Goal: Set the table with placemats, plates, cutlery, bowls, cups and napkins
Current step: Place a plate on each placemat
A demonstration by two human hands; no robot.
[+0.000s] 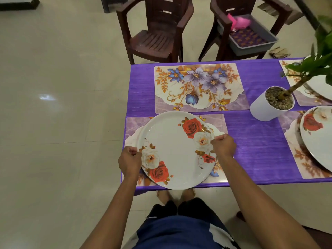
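A white plate (174, 150) with red and cream roses is over the near floral placemat (220, 123) at the table's near left corner. My left hand (129, 159) grips its left rim and my right hand (223, 145) grips its right rim. Whether the plate rests on the mat or hovers just above it I cannot tell. Beyond it lies a bare floral placemat (197, 87). On the right, another rose plate (316, 133) lies on a placemat (294, 150), and a further plate (321, 85) on a far mat is partly hidden by plant leaves.
The table has a purple cloth (255, 141). A white pot (271, 105) with a leafy plant stands between the mats. Two brown plastic chairs (154, 33) stand behind the table; the right one carries a grey tray (251, 38) with a pink item and a purple cloth.
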